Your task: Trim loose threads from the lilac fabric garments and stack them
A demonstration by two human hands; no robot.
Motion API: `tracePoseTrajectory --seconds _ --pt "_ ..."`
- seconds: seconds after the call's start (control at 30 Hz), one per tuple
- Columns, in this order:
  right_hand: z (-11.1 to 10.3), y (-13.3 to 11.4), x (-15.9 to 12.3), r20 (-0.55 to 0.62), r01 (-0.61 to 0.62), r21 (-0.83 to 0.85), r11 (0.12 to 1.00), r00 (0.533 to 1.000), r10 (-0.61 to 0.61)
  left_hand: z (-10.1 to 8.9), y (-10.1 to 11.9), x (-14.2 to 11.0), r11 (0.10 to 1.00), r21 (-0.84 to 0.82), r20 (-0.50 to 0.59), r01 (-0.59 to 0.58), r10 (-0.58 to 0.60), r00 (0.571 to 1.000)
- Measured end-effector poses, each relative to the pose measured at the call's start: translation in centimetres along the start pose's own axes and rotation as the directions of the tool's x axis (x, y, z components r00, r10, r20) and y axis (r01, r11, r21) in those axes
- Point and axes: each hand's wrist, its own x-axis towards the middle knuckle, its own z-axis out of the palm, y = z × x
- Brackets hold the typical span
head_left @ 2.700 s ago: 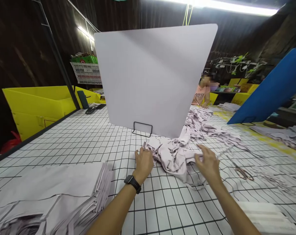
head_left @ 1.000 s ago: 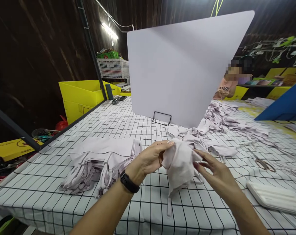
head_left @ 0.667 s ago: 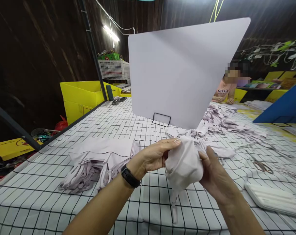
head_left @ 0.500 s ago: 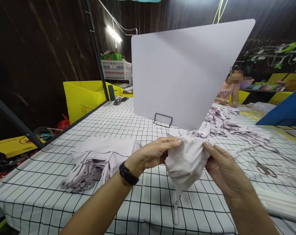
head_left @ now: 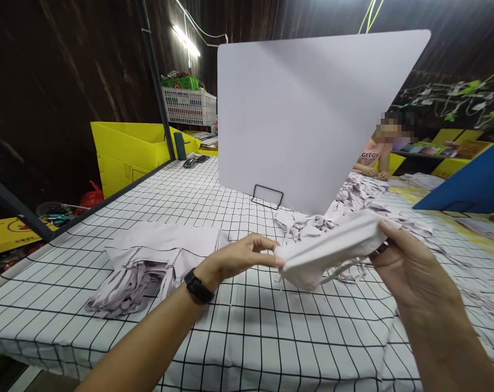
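Between my two hands a pale fabric piece with thin straps (head_left: 328, 245) is stretched out above the table. My left hand (head_left: 247, 255), with a black band at the wrist, pinches its left end between thumb and fingers. The right end is gripped by my right hand (head_left: 410, 261). To the left of my hands lies a neat stack of similar pale fabric pieces (head_left: 165, 239), their straps bunched at the front. Behind the held piece, a loose heap of the same pale fabric (head_left: 359, 188) spreads along the table.
The table has a white, black-checked cloth (head_left: 247, 326). A large white board (head_left: 299, 120) stands in a wire holder (head_left: 267, 196). A blue board (head_left: 467, 177) is at right. Beyond the heap sits another person (head_left: 373, 155). Yellow bins (head_left: 128, 155) line the left side.
The fabric has gone from bunched and hanging to pulled out lengthwise. My right hand has moved right and my hands are farther apart. The view has shifted slightly, and the scissors no longer show.
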Motion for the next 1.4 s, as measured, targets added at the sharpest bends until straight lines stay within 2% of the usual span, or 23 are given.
tracePoseTrajectory --seconds 0.1,0.17,0.23,0.27,0.3,0.37,0.43,0.5,0.57,0.6,0.67,0.73,0.8,0.87,1.0,1.1,1.17,1.27,1.33,1.4 --pt "-0.7 0.8 -0.8 -0.036 0.033 0.05 0.998 0.999 -0.031 -0.5 1.1 -0.2 0.993 0.063 -0.088 -0.096 0.102 0.991" --pt "-2.4 2.5 -2.2 -0.022 0.007 -0.002 1.0 1.0 -0.007 -0.4 1.2 -0.9 0.954 0.295 -0.116 -0.062 0.1 0.988" --pt "-5.2 5.1 -4.4 0.0 -0.156 -0.198 0.968 0.987 0.159 0.1 0.1 -1.9 0.804 0.593 -0.144 0.052 0.043 0.989" --pt "-6.7 6.4 -5.7 -0.011 -0.258 -0.374 0.891 0.962 0.274 0.5 -0.8 -2.6 0.701 0.703 -0.161 0.118 -0.004 0.987" --pt "-8.2 7.7 -7.0 0.002 -0.305 -0.554 0.775 0.93 0.367 0.9 -1.9 -3.2 0.609 0.774 -0.172 0.172 -0.059 0.983" --pt "-10.5 9.5 -9.4 0.062 -0.274 -0.735 0.62 0.884 0.464 1.7 -4.3 -4.4 0.504 0.829 -0.179 0.241 -0.168 0.969" --pt "-11.4 10.1 -10.5 0.127 -0.164 -0.816 0.555 0.884 0.449 2.2 -6.2 -5.0 0.475 0.835 -0.19 0.278 -0.225 0.956" --pt "-10.7 10.0 -10.2 0.202 -0.02 -0.852 0.523 0.909 0.364 2.5 -7.1 -5.0 0.465 0.831 -0.224 0.305 -0.222 0.949" --pt "-8.9 9.8 -8.9 0.327 0.144 -0.85 0.506 0.898 0.295 2.7 -7.1 -4.7 0.454 0.834 -0.244 0.312 -0.203 0.948" --pt "-7.8 9.9 -8.0 0.4 0.225 -0.834 0.504 0.875 0.272 2.7 -6.9 -4.5 0.456 0.836 -0.239 0.305 -0.198 0.951" --pt "-5.6 10.4 -6.3 0.542 0.378 -0.786 0.489 0.802 0.252 2.7 -6.4 -4.3 0.461 0.84 -0.219 0.284 -0.191 0.957" --pt "-3.9 11.1 -4.8 0.631 0.486 -0.752 0.446 0.726 0.273 2.7 -6.0 -4.3 0.466 0.846 -0.198 0.258 -0.175 0.964" --pt "-2.9 11.6 -3.7 0.664 0.53 -0.738 0.417 0.679 0.313 2.7 -5.7 -4.5 0.472 0.852 -0.174 0.228 -0.157 0.972" --pt "-2.4 11.7 -3.1 0.668 0.522 -0.736 0.431 0.663 0.337 2.7 -5.6 -4.7 0.483 0.853 -0.142 0.199 -0.152 0.978" --pt "-1.2 11.5 -3.2 0.623 0.435 -0.759 0.485 0.701 0.347 3.1 -5.7 -4.7 0.517 0.842 -0.082 0.151 -0.154 0.985" --pt "0.1 11.6 -3.6 0.583 0.314 -0.756 0.574 0.722 0.373 3.5 -6.1 -4.6 0.539 0.836 -0.037 0.107 -0.139 0.99" --pt "0.6 11.3 -3.5 0.563 0.194 -0.729 0.657 0.716 0.413 3.6 -6.2 -4.6 0.547 0.831 -0.022 0.101 -0.148 0.989" --pt "0.5 10.2 -2.7 0.532 -0.051 -0.65 0.758 0.683 0.501 3.6 -6.3 -5.0 0.545 0.829 -0.026 0.123 -0.182 0.983" --pt "0.1 9.2 -1.9 0.502 -0.214 -0.577 0.788 0.668 0.549 3.6 -6.3 -5.2 0.54 0.831 -0.034 0.135 -0.192 0.981" --pt "-0.2 8.2 -1.1 0.462 -0.344 -0.493 0.799 0.674 0.576 3.6 -6.3 -5.4 0.535 0.833 -0.04 0.138 -0.191 0.981"
